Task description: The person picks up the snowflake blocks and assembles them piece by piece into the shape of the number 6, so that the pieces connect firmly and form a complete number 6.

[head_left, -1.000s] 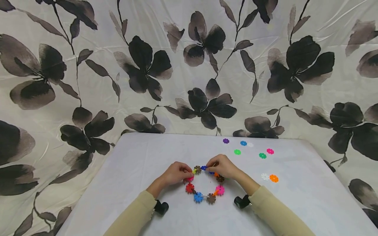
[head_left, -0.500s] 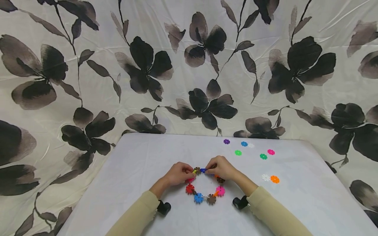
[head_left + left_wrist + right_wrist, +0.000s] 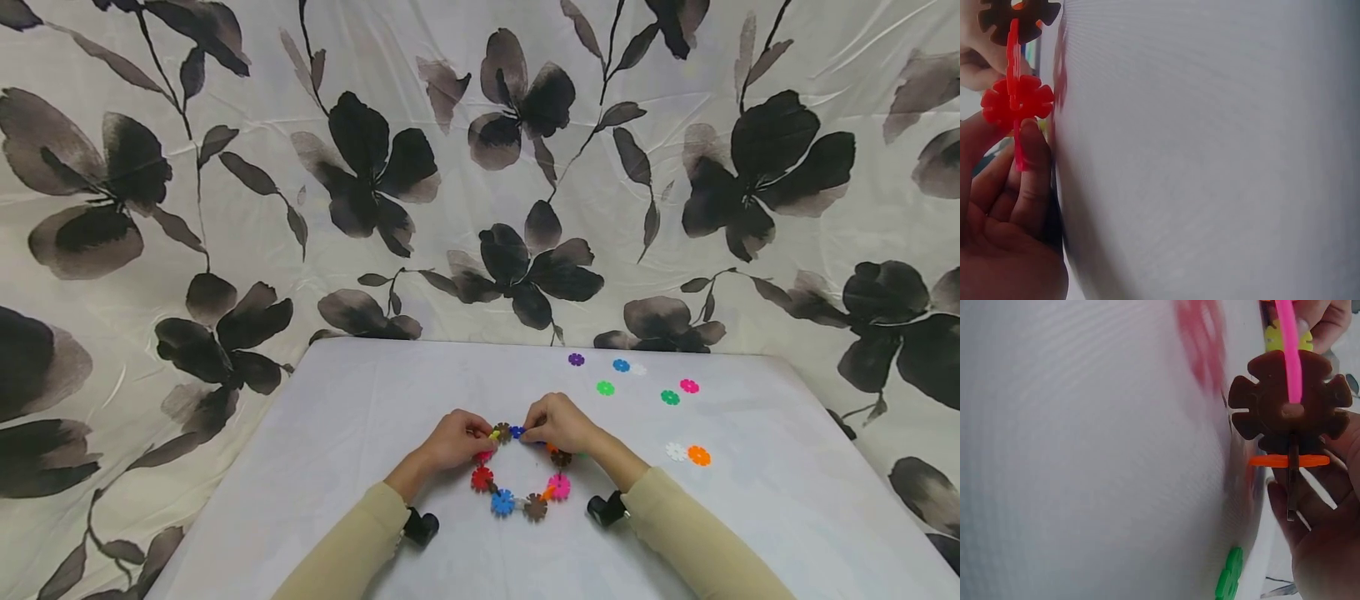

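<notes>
A ring of colourful notched plastic interlocking discs lies on the white table, its front side showing a red disc (image 3: 482,478), a light blue disc (image 3: 502,502), a brown disc (image 3: 536,507) and a pink disc (image 3: 558,486). My left hand (image 3: 456,438) pinches the ring at its upper left, by a yellow disc (image 3: 496,434). At the upper right, my right hand (image 3: 561,422) pinches it beside a dark blue disc (image 3: 517,432); its fingertips hide the piece between them. The right wrist view has a dark brown disc (image 3: 1260,403) slotted to others, near an orange disc (image 3: 1267,461).
Loose discs lie on the table (image 3: 360,392) to the right and back: purple (image 3: 576,359), blue (image 3: 621,365), light green (image 3: 605,388), green (image 3: 670,397), pink (image 3: 689,386), white (image 3: 677,451) and orange (image 3: 699,455). A flower-print cloth (image 3: 420,283) hangs behind.
Both hands keep their hold on the ring and shift only slightly, the right forearm drawing a little to the left. The loose discs stay where they were.
</notes>
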Demonstrator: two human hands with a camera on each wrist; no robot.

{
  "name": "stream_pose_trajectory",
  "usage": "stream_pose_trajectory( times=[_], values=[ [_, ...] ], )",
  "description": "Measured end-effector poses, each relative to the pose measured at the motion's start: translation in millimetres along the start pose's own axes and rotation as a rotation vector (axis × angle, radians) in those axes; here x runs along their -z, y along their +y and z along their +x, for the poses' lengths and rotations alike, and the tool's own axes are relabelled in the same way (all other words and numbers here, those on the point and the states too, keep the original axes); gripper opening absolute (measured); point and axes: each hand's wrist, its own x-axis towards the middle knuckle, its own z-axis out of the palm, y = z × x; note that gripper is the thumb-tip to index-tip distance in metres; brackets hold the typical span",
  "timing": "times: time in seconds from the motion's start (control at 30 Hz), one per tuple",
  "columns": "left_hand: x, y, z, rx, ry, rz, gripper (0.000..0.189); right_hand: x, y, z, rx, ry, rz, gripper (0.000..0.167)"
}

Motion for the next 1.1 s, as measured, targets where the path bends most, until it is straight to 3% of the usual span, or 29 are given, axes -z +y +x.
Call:
stream_pose_trajectory(
  times=[0.17,0.33,0.73,1.1],
  values=[
    [0.7,-0.3,-1.6,0.013,-0.013,-0.030,0.018,-1.0,1.3,0.5,0.028,-0.009,0.041,0.008],
    [0.0,-3.2,-1.2,0.021,-0.028,-0.040,0.018,-3.0,2.5,-1.3,0.004,-0.011,0.065,0.008],
    [-1.5,0.9,2.9,0.020,-0.022,0.024,0.034,-0.1,4.8,-2.8,-0.004,0.019,0.044,0.005],
    [-0.9,2.5,0.5,0.006,-0.016,-0.044,0.032,-2.9,7.6,-0.4,0.038,0.009,0.110,0.007]
  ],
)
